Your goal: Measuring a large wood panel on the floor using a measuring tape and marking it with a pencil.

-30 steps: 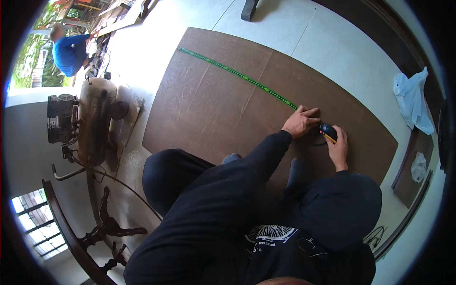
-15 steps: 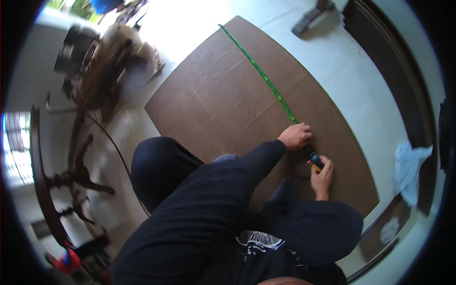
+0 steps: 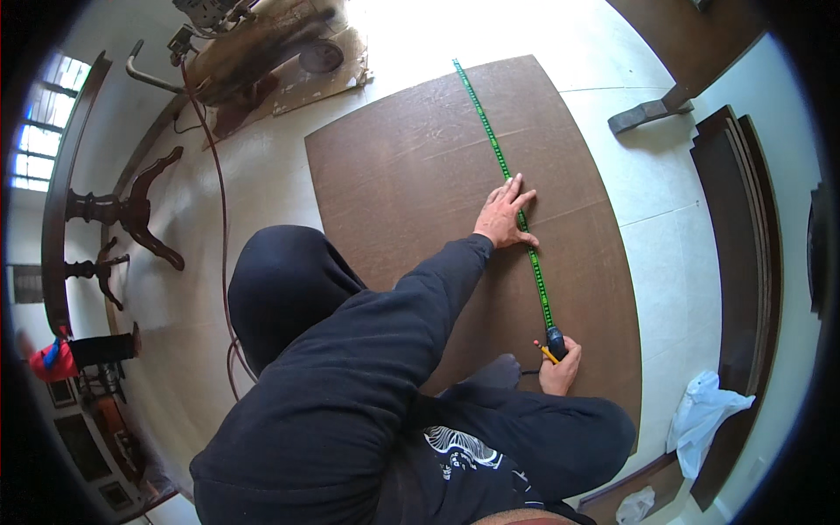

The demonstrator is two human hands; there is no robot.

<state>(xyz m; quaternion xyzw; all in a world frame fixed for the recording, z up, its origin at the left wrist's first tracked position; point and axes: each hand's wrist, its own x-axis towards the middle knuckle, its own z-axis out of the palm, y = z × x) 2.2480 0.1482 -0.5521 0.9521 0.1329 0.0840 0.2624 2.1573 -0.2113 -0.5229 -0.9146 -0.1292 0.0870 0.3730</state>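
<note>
A long green tape measure blade stretches over a brown wooden board, from near its far edge to the dark tape measure case. My left hand lies across the blade with its fingers spread, pressing it against the board. Closer to me, my right hand grips the case. A yellow pencil sticks out from the same right hand beside the case. My dark-socked foot rests on the board near that hand.
Pale floor tiles surround the board. Dark carved table legs stand at left, with a reddish hose nearby. Dark panels lean along the right wall, near a white plastic bag. A wooden foot stands beyond the board's right edge.
My left hand has moved farther along the blade, away from the case, and its bent fingers have spread flat. More blade shows between my hands. The whole view has shifted and turned.
</note>
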